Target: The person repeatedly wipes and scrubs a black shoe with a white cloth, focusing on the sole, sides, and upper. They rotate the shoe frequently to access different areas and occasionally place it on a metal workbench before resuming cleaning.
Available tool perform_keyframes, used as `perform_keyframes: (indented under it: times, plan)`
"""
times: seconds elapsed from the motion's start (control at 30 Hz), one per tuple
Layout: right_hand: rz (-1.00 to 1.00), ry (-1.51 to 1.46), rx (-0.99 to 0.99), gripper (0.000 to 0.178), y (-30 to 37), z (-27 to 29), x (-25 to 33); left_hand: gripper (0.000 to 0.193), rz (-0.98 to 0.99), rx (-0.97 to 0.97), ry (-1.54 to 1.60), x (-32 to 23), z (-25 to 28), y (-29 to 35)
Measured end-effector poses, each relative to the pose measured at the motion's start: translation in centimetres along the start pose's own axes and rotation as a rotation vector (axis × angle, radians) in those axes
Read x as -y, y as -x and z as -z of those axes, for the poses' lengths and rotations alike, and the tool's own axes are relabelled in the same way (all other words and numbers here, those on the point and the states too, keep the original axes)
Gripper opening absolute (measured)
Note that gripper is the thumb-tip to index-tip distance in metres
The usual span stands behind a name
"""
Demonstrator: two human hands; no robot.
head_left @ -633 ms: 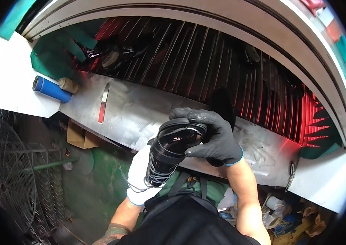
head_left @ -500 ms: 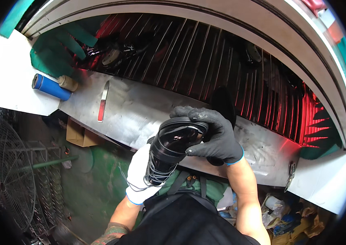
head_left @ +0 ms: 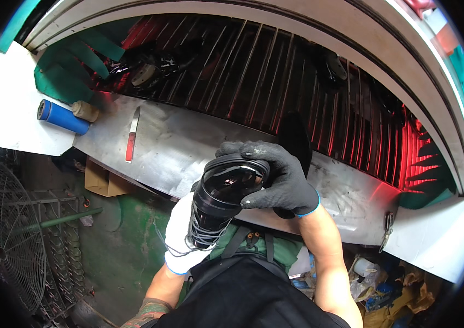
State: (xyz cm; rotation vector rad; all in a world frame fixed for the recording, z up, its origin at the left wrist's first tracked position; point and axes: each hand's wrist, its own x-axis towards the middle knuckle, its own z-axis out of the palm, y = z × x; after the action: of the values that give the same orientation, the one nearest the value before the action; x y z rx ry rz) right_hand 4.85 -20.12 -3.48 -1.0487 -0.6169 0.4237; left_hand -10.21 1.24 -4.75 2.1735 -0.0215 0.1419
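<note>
I hold a black cylindrical part (head_left: 222, 199) with a glossy round top and thin wires wound around its lower end. My right hand (head_left: 278, 177), in a dark grey glove with a blue cuff, is clamped over its upper rim. My left hand (head_left: 181, 235), in a white glove, grips its lower body from beneath. The part is in front of my chest, above the edge of a bent sheet-metal panel (head_left: 177, 145). Behind the panel runs a curved grille of dark metal bars (head_left: 254, 76) lit red at the right.
A blue cylinder (head_left: 62, 116) with a beige cap lies on the white ledge at the left. A red-handled blade (head_left: 132, 135) rests on the metal panel. A wire fan guard (head_left: 7, 229) stands lower left. Bags and scraps (head_left: 385, 284) lie lower right.
</note>
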Motion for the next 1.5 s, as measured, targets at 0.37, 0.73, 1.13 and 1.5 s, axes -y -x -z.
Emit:
perform_keyframes:
  times: [0.37,0.73,1.13,1.5]
  plan:
    - [-0.149,0.342,0.227,0.119,-1.3,0.1,3.1,0.108,0.197,0.003,0.648,-0.5,0.9,1.8]
    - [-0.245,0.616,-0.053,0.094,3.0,-5.7,0.3,0.098,0.558,-0.068,1.354,-0.4,1.3,2.2]
    - [-0.211,0.981,-0.158,0.074,4.8,-6.6,0.0,0.083,0.552,-0.105,1.339,-1.7,-0.4,1.7]
    - [-0.284,-0.120,0.023,0.081,5.7,-5.8,-1.8,0.089,0.573,-0.176,0.965,-1.3,-0.3,2.7]
